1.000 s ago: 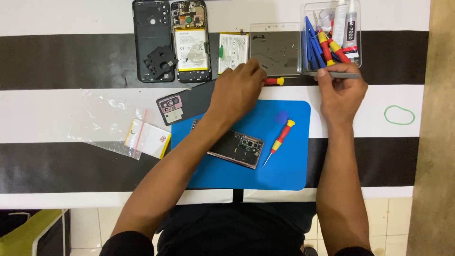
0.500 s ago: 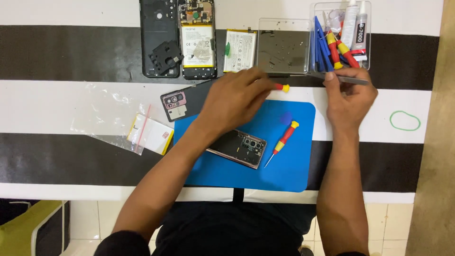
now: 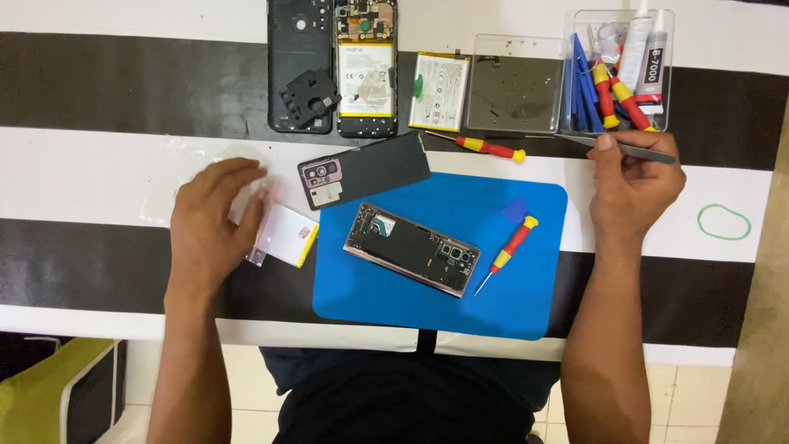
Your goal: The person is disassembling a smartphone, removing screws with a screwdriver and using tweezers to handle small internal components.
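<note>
My left hand (image 3: 212, 215) lies flat with fingers spread on a clear plastic bag (image 3: 177, 177), beside a small zip bag holding a white and yellow part (image 3: 288, 236). My right hand (image 3: 634, 187) pinches metal tweezers (image 3: 633, 148) just below the clear tool box (image 3: 620, 70). An opened phone (image 3: 411, 249) lies on the blue mat (image 3: 444, 304) between my hands. Its dark back cover (image 3: 364, 170) rests at the mat's upper left corner.
A red and yellow screwdriver (image 3: 509, 251) and a blue pick (image 3: 515, 209) lie on the mat. Another screwdriver (image 3: 485, 147) lies above it. A second disassembled phone (image 3: 333, 66), a battery (image 3: 440, 80) and a clear tray (image 3: 514, 82) sit along the far edge. A green rubber band (image 3: 723, 222) lies far right.
My left hand has swung from the screwdriver near the tray down and left onto the plastic bag. My right hand now holds the tweezers clear of the tool box.
</note>
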